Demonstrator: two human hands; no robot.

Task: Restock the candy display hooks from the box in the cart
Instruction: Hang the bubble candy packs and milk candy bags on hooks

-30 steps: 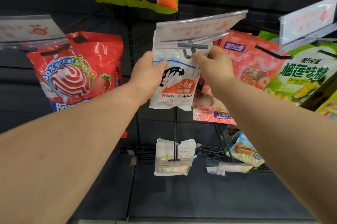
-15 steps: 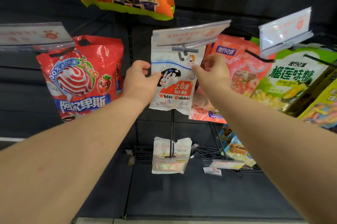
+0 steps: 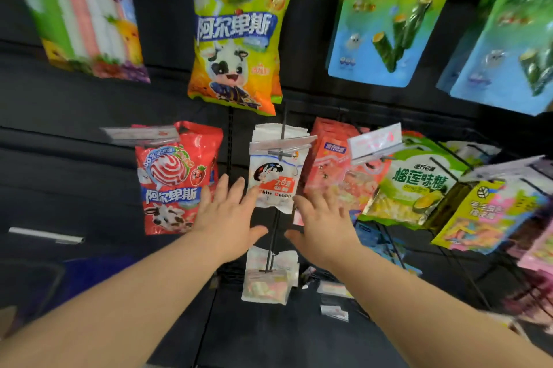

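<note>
A white White Rabbit candy bag [image 3: 276, 179] hangs on a display hook [image 3: 282, 153] under a clear price tag, with more white bags behind it. My left hand [image 3: 230, 215] is spread open just below and left of the bag, fingertips near its lower left corner. My right hand [image 3: 321, 221] is spread open below and right of it, holding nothing. Neither the cart nor the box is in view.
Red lollipop bag [image 3: 175, 179] hangs to the left, orange-pink bags [image 3: 332, 170] and green durian candy bag [image 3: 419, 188] to the right. Yellow cow bag [image 3: 236, 29] and blue seaweed bags [image 3: 386, 14] hang above. A lower hook holds a pale marshmallow bag [image 3: 266, 280].
Both hands let go of the White Rabbit bag and drew back down, fingers spread. The bag now hangs on the hook. The view pulled back and tilted up, showing the upper row.
</note>
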